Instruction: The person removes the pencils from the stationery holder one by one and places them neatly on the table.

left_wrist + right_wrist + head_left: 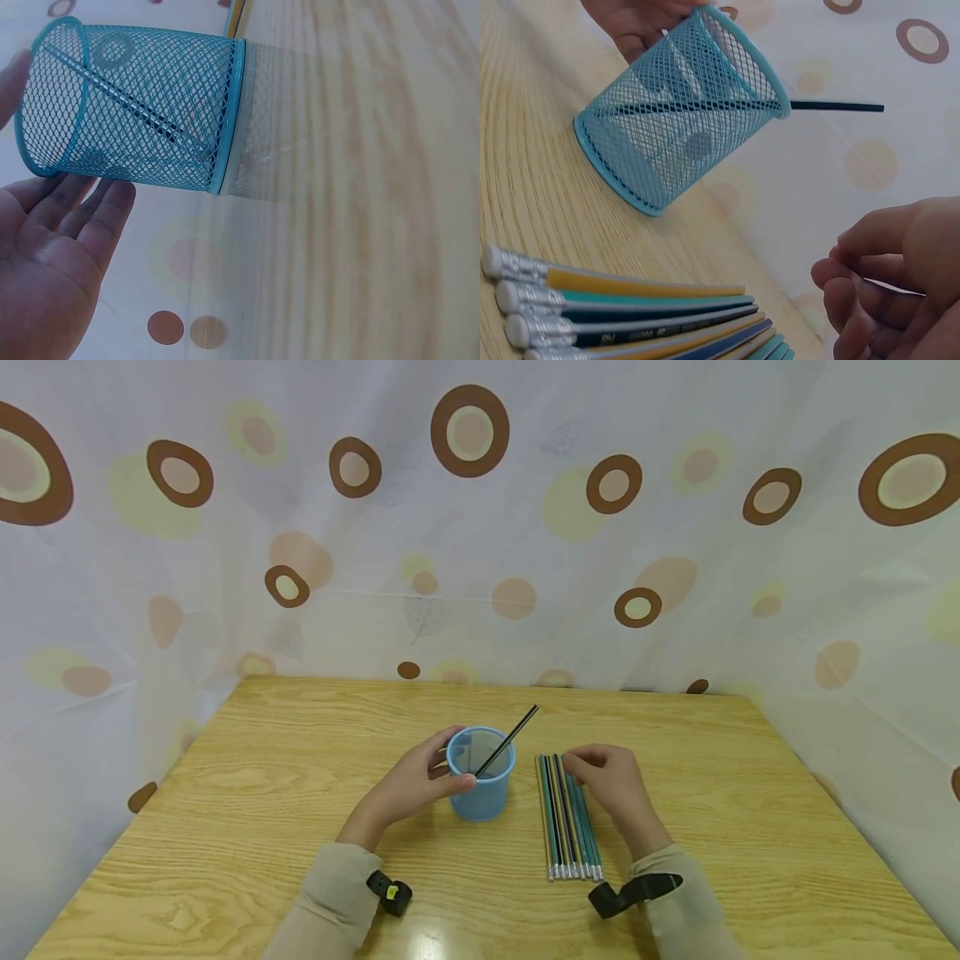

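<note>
My left hand [423, 783] holds a light-blue mesh pencil cup [480, 800] by its upper part, thumb at the near rim and fingers behind. The cup [157, 109] stands upright on the table, with a dark pencil [517, 727] leaning inside and its end sticking out over the right side. To the right of the cup lies a row of several pencils [566, 827], yellow, green, black and blue, eraser ends toward me. Over the far ends of that row is my right hand [611, 781], fingers loosely bent. In the right wrist view, nothing shows between its fingertips [840, 266].
A light wooden table [247, 777] spreads under everything. Behind it and at both sides hangs a pale cloth [480, 543] with brown and yellow round shapes. Each sleeve bears a black wrist strap, the left one [390, 893] near the table's front.
</note>
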A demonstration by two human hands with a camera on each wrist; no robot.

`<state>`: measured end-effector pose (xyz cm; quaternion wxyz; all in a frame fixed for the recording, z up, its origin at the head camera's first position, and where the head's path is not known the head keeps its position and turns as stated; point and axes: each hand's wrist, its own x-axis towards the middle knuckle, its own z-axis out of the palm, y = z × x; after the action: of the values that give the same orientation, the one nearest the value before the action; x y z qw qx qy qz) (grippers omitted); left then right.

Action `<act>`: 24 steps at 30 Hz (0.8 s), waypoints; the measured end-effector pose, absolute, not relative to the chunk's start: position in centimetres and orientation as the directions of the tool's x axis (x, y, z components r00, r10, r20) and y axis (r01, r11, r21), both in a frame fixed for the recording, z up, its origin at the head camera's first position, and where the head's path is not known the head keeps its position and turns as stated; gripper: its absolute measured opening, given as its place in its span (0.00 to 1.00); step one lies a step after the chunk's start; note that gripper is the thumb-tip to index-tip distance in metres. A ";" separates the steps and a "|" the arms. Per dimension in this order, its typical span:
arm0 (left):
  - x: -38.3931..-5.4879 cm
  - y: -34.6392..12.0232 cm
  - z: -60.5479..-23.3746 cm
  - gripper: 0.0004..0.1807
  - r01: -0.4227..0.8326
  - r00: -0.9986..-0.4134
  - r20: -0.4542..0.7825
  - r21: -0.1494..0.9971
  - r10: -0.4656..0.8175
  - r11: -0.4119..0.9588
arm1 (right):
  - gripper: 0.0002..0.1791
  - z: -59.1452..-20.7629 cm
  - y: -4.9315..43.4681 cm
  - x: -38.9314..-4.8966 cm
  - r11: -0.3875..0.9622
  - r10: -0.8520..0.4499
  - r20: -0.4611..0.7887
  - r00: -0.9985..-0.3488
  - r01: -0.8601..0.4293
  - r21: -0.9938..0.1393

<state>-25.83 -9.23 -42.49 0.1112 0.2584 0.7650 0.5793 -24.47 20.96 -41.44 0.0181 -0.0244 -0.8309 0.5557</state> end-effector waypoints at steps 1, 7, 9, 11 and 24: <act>-25.9 -9.2 -42.5 0.46 0.267 -0.842 0.130 0.944 0.524 0.195 | 0.16 -41.4 20.8 -24.5 0.369 0.051 0.008 -0.999 0.012 -0.929; -25.8 -9.2 -42.5 0.46 0.266 -0.842 0.128 0.944 0.524 0.196 | 0.14 -41.2 19.9 -24.4 0.322 -0.013 0.034 -0.999 -0.036 -0.946; -25.8 -9.2 -42.4 0.46 0.266 -0.842 0.128 0.944 0.524 0.195 | 0.14 -41.1 19.6 -24.3 0.319 -0.022 0.032 -0.999 -0.038 -0.947; -25.8 -9.2 -42.4 0.45 0.265 -0.841 0.129 0.945 0.526 0.190 | 0.14 -40.9 19.3 -24.2 0.310 -0.029 0.028 -0.999 -0.036 -0.950; -25.8 -9.2 -42.4 0.46 0.259 -0.845 0.121 0.945 0.521 0.200 | 0.18 -40.4 17.6 -23.6 0.297 -0.041 0.044 -0.998 -0.054 -0.953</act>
<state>-25.80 -9.23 -42.39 0.1130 0.2546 0.7664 0.5788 -23.60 17.59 -40.39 0.0054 0.0295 -0.8052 0.5922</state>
